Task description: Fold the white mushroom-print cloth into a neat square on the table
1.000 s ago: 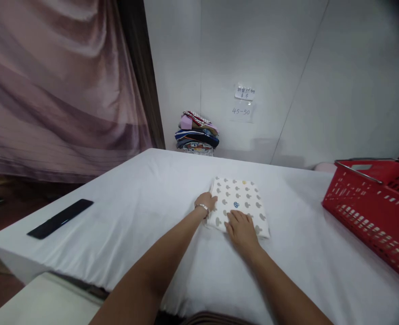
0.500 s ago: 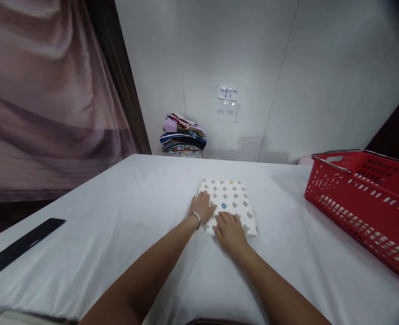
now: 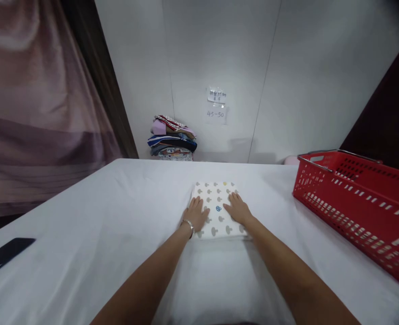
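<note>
A folded white cloth [image 3: 219, 216] with grey mushroom-like prints, a blue mark and a yellow one lies flat on the white-covered table [image 3: 128, 203]. My left hand [image 3: 196, 215] rests on its left side, palm down with the fingers apart, a silvery bracelet at the wrist. On the cloth's right side lies my right hand [image 3: 237, 208], also palm down, its fingers spread and thumb pointing inward. The cloth's middle shows between the two hands.
A red plastic basket [image 3: 355, 203] with metal handles stands at the right. A dark flat object [image 3: 6, 255] lies at the left edge. Behind the table's far edge is a stack of folded clothes [image 3: 172, 137], below paper labels [image 3: 216, 114] on the wall.
My right hand has moved from the cloth's near edge up to its right side. My left hand stays on the left side. The view has shifted slightly to the right.
</note>
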The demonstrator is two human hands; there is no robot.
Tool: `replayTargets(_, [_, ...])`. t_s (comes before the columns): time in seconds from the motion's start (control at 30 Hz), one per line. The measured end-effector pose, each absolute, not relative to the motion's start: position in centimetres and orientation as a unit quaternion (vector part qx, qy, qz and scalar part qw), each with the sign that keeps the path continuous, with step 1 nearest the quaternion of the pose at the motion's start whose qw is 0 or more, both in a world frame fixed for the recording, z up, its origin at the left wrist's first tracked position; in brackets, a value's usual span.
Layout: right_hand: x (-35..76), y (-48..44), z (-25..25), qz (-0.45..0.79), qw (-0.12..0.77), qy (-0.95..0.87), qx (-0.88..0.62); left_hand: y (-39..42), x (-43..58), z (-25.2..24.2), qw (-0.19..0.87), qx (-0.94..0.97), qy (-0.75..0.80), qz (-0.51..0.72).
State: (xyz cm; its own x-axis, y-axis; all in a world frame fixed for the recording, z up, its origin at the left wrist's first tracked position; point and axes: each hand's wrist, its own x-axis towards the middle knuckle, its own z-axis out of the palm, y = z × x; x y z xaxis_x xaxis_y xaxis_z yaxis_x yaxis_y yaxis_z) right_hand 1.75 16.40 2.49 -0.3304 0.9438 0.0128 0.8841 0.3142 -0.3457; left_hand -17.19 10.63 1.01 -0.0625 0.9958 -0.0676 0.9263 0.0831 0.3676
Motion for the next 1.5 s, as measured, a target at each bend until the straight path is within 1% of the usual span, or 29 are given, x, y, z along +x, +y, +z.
replayTargets(0.07, [2.3, 17.5, 0.8, 0.170, 0.112, -0.793, -0.574, 10.7, -17.3, 0.7, 0.153, 0.670, 0.716, 0.123])
replayTargets(0.1, [2.6, 17.8, 0.1, 0.196, 0.137, -0.785, -0.571, 10.8, -17.3, 0.6, 0.153, 0.671, 0.714, 0.127])
replayTargets(0.17, [3.3, 17.9, -0.6, 0.260, 0.214, -0.752, -0.567, 10.8, -17.4, 0.4, 0.153, 0.672, 0.712, 0.133])
replayTargets(0.3, [5.2, 16.5, -0.4, 0.358, 0.337, -0.638, -0.592, 10.8, -17.6, 0.2, 0.153, 0.672, 0.711, 0.141])
replayTargets(0.4, [6.3, 14.9, 0.2, 0.507, 0.388, -0.513, -0.573, 10.8, -17.7, 0.2, 0.151, 0.670, 0.710, 0.158])
replayTargets(0.43, [6.4, 14.4, 0.5, 0.560, 0.387, -0.477, -0.556, 10.7, -17.8, 0.2, 0.151, 0.667, 0.711, 0.167])
replayTargets(0.5, [6.5, 13.8, 1.0, 0.649, 0.350, -0.436, -0.515, 10.6, -17.7, 0.3, 0.153, 0.654, 0.716, 0.189])
replayTargets(0.6, [6.1, 13.7, 1.7, 0.736, 0.289, -0.400, -0.464, 10.3, -17.7, 0.6, 0.155, 0.612, 0.741, 0.228])
replayTargets(0.73, [6.0, 14.1, 2.1, 0.746, 0.271, -0.394, -0.463, 10.1, -17.9, 1.4, 0.208, 0.512, 0.783, 0.285])
replayTargets(0.87, [7.5, 13.2, 2.2, 0.732, 0.280, -0.412, -0.465, 10.0, -18.3, 2.2, 0.277, 0.459, 0.793, 0.288])
replayTargets(0.93, [8.9, 12.3, 2.3, 0.738, 0.268, -0.413, -0.462, 9.6, -18.1, 2.4, 0.316, 0.441, 0.788, 0.290])
replayTargets(1.1, [11.6, 10.6, 2.9, 0.745, 0.234, -0.437, -0.447, 8.3, -16.6, 2.1, 0.400, 0.417, 0.747, 0.328])
replayTargets(1.23, [11.5, 11.8, 3.2, 0.718, 0.254, -0.449, -0.467, 8.0, -16.2, 1.5, 0.454, 0.374, 0.723, 0.361])
replayTargets(1.37, [10.5, 13.5, 3.0, 0.680, 0.259, -0.443, -0.524, 8.0, -16.3, 1.5, 0.521, 0.337, 0.686, 0.380])
replayTargets(1.43, [10.1, 14.0, 3.0, 0.672, 0.246, -0.445, -0.538, 7.7, -16.3, 1.9, 0.571, 0.324, 0.649, 0.385])
replayTargets(1.5, [9.9, 14.1, 3.1, 0.680, 0.244, -0.452, -0.524, 7.4, -16.2, 2.4, 0.643, 0.288, 0.594, 0.388])
